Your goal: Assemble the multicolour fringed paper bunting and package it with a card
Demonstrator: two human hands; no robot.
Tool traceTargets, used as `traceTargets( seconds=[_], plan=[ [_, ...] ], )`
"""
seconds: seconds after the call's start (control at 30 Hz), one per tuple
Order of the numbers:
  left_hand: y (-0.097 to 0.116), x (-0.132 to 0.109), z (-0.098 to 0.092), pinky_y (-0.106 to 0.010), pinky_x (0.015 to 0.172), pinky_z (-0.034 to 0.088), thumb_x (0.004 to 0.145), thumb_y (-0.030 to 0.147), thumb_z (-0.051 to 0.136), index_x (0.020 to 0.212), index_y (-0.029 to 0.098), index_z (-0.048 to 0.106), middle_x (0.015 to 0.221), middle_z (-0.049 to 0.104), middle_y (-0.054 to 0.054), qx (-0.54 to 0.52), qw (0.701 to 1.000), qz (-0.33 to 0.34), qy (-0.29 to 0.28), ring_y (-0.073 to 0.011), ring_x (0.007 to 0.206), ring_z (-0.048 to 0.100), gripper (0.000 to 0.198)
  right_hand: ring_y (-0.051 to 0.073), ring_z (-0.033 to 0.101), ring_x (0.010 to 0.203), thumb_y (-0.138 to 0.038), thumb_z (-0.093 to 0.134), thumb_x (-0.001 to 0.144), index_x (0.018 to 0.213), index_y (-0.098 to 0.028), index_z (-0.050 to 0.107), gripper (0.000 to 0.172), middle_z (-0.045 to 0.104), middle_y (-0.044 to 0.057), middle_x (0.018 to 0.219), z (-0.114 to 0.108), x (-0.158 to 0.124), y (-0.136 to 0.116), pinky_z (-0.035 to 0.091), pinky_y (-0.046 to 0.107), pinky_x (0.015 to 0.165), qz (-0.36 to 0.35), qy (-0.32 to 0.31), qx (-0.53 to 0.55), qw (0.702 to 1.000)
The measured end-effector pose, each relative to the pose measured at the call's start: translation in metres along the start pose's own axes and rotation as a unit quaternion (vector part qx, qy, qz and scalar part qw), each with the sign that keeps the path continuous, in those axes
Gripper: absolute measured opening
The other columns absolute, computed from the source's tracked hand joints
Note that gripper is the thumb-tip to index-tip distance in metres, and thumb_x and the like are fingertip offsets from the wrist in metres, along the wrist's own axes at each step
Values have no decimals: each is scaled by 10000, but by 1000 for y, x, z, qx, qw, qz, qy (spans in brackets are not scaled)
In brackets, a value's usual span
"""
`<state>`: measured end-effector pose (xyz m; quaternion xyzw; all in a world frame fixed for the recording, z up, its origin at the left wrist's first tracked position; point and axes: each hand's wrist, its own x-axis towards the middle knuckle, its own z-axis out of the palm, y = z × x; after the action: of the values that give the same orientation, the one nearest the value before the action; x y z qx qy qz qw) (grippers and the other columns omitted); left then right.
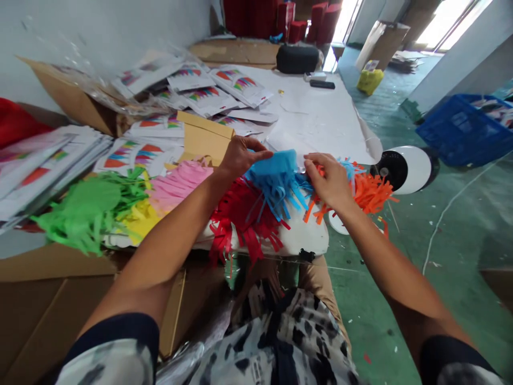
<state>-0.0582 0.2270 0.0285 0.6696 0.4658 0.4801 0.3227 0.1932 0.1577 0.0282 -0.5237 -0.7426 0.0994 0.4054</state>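
Observation:
Between thumb and fingers, my left hand [243, 156] pinches the top edge of a blue fringed tissue-paper piece [276, 168], whose strips hang down. Just to its right, my right hand [329, 179] has its thumb and fingertips drawn together; what they hold is too small to make out. Below the blue piece lies red fringed paper [244, 214] spilling over the table's front edge. Orange fringed paper [372, 192] sits beside and behind my right hand. Pink [180, 182], yellow [140, 218] and green fringed paper [86, 206] lie in a row to the left.
Printed packets [208, 99] are heaped at the back left beside an open cardboard box [76, 91]. A yellow card [206, 136] stands behind my left hand. On the white table [316, 120] are a black case [297, 59] and a phone [321, 84]. A blue crate [460, 128] stands on the floor.

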Motion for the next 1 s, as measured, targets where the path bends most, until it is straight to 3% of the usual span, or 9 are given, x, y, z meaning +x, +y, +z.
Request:
traceTargets(
  seconds=[0.07, 0.13, 0.2, 0.3, 0.47, 0.57, 0.73, 0.9, 1.0],
  plan=[
    [2, -5, 1, -326, 792, 542, 700, 420, 929, 737, 171, 763, 685, 714, -18, 23, 999, 23, -1, -159, 698, 634, 301, 240, 683, 882, -513, 560, 977, 937, -192, 731, 366, 752, 86, 945, 18, 17, 3, 521, 382, 823, 60, -27, 49, 997],
    [6, -10, -1, -321, 810, 526, 796, 484, 851, 766, 180, 773, 747, 739, -35, 63, 997, 46, 10, -176, 765, 660, 315, 176, 564, 675, -506, 630, 918, 731, -201, 631, 358, 621, 16, 698, 33, 29, 6, 433, 316, 663, 106, -47, 95, 989],
    [7, -18, -5, -305, 781, 505, 889, 541, 745, 817, 184, 781, 774, 742, -37, 104, 992, 39, 62, -175, 774, 660, 366, 133, 436, 594, -469, 674, 866, 640, -217, 525, 369, 481, -31, 603, 41, 34, 10, 338, 291, 596, 126, -42, 133, 982],
    [4, -33, -12, -266, 680, 465, 888, 647, 697, 795, 177, 754, 734, 719, -29, 122, 982, -46, 135, -155, 706, 631, 483, 120, 376, 591, -452, 685, 819, 652, -215, 532, 328, 431, -44, 606, 42, 31, 16, 294, 284, 585, 122, -22, 178, 976],
    [0, -60, -8, -250, 552, 394, 790, 742, 736, 678, 165, 732, 666, 698, -45, -24, 983, -177, 47, -122, 585, 577, 588, 119, 372, 594, -505, 677, 798, 713, -200, 613, 323, 456, -39, 620, 39, 20, 22, 297, 272, 580, 135, -9, 204, 970],
    [3, -68, 2, -237, 511, 364, 723, 631, 852, 687, 155, 736, 613, 656, -17, -121, 972, -199, 28, -101, 538, 531, 491, 120, 385, 594, -512, 667, 811, 734, -189, 649, 332, 475, -35, 618, 42, 17, 20, 304, 271, 580, 134, -15, 203, 970],
    [4, -66, 11, -225, 436, 282, 661, 416, 938, 667, 148, 706, 499, 547, 37, -155, 960, -229, 52, -72, 447, 441, 355, 128, 419, 572, -457, 647, 838, 719, -175, 686, 309, 477, -33, 582, 40, 15, 13, 313, 282, 577, 140, -15, 147, 979],
    [-1, -67, 13, -223, 401, 198, 596, 379, 982, 592, 174, 563, 453, 420, 93, -173, 955, -225, 83, -33, 400, 330, 467, 178, 566, 672, -387, 619, 852, 731, -180, 738, 269, 604, 2, 635, 37, 11, 11, 387, 295, 656, 110, 12, 64, 992],
    [-5, -67, 14, -222, 390, 196, 596, 412, 983, 590, 188, 500, 464, 408, 97, -183, 954, -221, 86, -28, 396, 321, 533, 181, 586, 684, -362, 619, 845, 733, -188, 734, 237, 631, 0, 655, 39, 12, 14, 415, 302, 684, 111, 25, 62, 992]
  ],
)
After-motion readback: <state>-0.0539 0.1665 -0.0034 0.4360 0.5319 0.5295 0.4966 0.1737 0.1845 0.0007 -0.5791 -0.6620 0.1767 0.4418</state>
